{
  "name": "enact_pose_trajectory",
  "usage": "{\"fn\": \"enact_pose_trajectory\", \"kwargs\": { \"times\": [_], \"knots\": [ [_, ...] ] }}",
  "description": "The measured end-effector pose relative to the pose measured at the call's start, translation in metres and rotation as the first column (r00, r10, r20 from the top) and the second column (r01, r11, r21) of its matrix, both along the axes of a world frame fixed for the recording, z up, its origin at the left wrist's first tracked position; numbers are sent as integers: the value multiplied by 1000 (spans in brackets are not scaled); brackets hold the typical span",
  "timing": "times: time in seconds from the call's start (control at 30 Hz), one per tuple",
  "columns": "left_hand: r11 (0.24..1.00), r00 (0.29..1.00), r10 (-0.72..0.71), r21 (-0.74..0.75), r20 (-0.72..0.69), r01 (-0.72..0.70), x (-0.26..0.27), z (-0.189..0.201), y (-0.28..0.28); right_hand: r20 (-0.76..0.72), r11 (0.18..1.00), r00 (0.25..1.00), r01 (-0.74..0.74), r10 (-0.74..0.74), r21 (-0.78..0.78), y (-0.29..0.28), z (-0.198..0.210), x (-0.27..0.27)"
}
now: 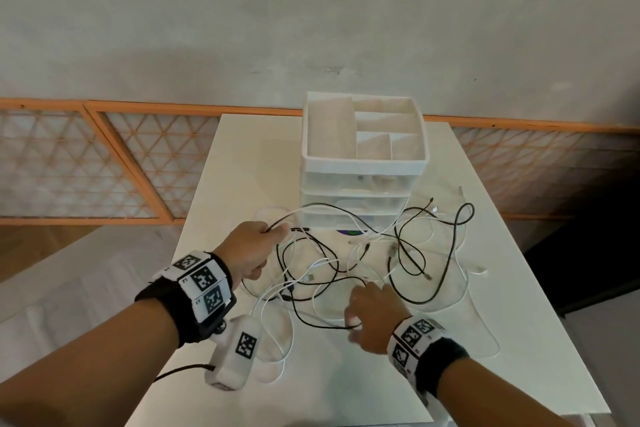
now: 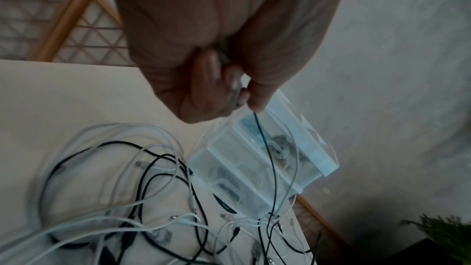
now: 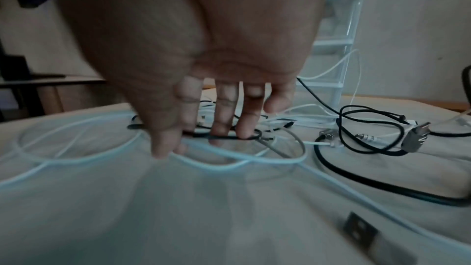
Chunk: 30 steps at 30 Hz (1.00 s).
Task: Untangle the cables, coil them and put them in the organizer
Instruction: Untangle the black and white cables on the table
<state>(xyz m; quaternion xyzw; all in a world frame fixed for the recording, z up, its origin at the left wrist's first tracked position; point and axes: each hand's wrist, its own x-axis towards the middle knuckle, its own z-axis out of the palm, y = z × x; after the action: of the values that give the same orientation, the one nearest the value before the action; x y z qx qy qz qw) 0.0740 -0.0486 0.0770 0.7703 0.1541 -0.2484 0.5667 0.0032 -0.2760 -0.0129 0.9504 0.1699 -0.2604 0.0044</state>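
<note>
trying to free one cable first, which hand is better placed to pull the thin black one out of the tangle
Left. The left hand already pinches the thin black cable, lifted in front of the organizer. The right hand only rests straight fingers on the pile.

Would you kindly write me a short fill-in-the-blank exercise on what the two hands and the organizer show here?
1. The left hand pinches a thin ____ cable.
2. The right hand reaches down into the tangle with its fingers ____.
3. The organizer stands at the ____ side of the table.

Missing words: black; spread; far
</note>
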Motion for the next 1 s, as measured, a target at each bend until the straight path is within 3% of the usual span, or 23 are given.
{"fn": "enact_pose_trajectory", "kwargs": {
  "times": [0.03,0.1,0.2,0.3,0.37,0.47,0.7,0.83,0.9,0.93,1.0],
  "knots": [
    [1000,1000,-4,15,-9,4,-1,1,-1,55,999,998,25,-26,26,1,3,3],
    [998,1000,-26,65,6,25,-3,3,-3,167,958,967,146,-190,246,-2,24,19],
    [987,969,-138,111,204,117,-5,9,-12,207,804,896,225,-393,551,-9,75,44],
    [984,906,-139,-49,401,172,-6,25,-33,191,707,898,165,-396,687,-6,118,50],
    [968,885,-130,-136,447,211,-6,32,-48,157,594,878,165,-452,787,-5,133,51],
    [958,909,-84,-217,409,187,-6,33,-59,95,452,845,183,-526,873,-5,148,48],
    [947,942,-119,-249,314,203,-8,26,-48,55,228,737,136,-674,964,-12,163,57],
    [951,958,-122,-245,261,188,0,28,-33,80,161,706,49,-703,986,-11,164,64],
    [946,972,-83,-289,221,147,7,32,-22,60,166,731,74,-680,983,-19,152,67],
    [936,978,-44,-333,206,112,12,38,-15,55,223,756,122,-653,967,-27,140,69],
    [903,973,38,-426,226,64,24,58,0,84,468,771,292,-631,834,-47,106,73]
  ]
}}
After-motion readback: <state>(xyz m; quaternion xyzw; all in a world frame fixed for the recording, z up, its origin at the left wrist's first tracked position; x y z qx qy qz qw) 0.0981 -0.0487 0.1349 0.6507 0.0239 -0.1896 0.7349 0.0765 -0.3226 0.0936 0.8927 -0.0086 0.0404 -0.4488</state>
